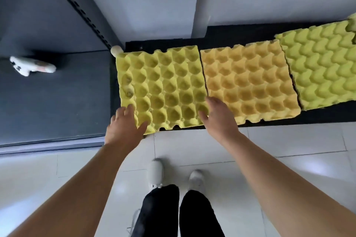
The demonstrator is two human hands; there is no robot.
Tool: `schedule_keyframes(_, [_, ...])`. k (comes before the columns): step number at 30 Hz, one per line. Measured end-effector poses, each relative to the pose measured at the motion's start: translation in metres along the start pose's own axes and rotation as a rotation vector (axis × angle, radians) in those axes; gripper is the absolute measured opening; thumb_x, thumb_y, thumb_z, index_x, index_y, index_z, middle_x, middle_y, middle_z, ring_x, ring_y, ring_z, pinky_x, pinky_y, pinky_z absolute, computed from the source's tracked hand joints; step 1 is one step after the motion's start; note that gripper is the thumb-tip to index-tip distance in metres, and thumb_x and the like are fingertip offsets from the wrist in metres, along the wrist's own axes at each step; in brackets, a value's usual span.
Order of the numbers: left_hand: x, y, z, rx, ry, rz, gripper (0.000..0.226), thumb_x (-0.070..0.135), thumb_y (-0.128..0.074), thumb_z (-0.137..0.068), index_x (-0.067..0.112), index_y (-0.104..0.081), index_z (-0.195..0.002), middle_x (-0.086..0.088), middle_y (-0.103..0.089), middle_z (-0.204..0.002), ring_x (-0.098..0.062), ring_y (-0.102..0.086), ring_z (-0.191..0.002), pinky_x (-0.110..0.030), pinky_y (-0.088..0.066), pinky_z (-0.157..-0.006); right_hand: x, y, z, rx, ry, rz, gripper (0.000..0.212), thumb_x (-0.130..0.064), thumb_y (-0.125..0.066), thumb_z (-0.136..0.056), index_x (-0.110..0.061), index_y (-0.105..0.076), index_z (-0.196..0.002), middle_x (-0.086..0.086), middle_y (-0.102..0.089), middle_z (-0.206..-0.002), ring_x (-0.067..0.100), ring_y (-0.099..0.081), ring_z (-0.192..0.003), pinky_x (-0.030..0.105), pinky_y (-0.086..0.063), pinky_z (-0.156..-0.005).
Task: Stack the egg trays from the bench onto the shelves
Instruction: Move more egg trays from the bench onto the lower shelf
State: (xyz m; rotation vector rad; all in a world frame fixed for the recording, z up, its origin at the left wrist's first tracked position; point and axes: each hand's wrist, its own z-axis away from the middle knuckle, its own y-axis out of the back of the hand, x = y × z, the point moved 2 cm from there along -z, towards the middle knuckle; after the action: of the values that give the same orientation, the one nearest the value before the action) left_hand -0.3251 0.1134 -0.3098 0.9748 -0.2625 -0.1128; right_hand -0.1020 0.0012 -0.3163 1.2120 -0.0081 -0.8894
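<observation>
While spread open, gripping nothing, flanking yellow egg tray (163, 90) dead ahead: left hand (123, 127) near-left corner, right hand (217, 119) near-right.

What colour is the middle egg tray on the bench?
The middle egg tray is orange-yellow, seen in the head view.

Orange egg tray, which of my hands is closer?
Right. The right hand is at the near-left corner of the orange egg tray; the left hand is at the yellow tray, on its near-left corner.
</observation>
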Motion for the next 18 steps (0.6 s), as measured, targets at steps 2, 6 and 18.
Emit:
schedule_keyframes(2, [-0.007,-0.014,-0.01,-0.002,0.042,0.051,0.066,0.051,-0.057,-0.087,0.02,-0.03,-0.139,-0.013,-0.035,-0.139,-0.036,-0.041,-0.121,-0.049,-0.042,-0.092,0.004,-0.016,-0.012,-0.01,-0.004,0.006,0.054,-0.029,-0.051,-0.096,-0.01,-0.036,-0.143,0.012,-0.042,-0.14,0.029,-0.042,-0.127,0.037,-0.042,-0.098])
schedule_keyframes(6, [-0.017,-0.036,-0.028,-0.016,0.079,0.116,0.078,0.052,-0.06,-0.085,0.022,-0.021,-0.146,-0.016,-0.032,-0.14,-0.039,-0.041,-0.122,-0.05,-0.041,-0.094,0.01,-0.041,-0.027,0.005,-0.037,0.133,0.055,-0.037,-0.051,-0.094,-0.014,-0.036,-0.142,0.018,-0.037,-0.143,0.035,-0.037,-0.128,0.041,-0.037,-0.101])
schedule_keyframes(18, [-0.038,-0.041,-0.044,0.049,0.069,0.215,0.085,0.049,-0.075,-0.074,0.029,-0.027,-0.141,-0.013,-0.028,-0.14,-0.039,-0.039,-0.123,-0.049,-0.042,-0.097,0.001,-0.053,-0.03,0.074,-0.141,-0.026,0.053,-0.03,-0.064,-0.088,-0.006,-0.046,-0.132,0.021,-0.041,-0.132,0.034,-0.035,-0.124,0.036,-0.029,-0.105])
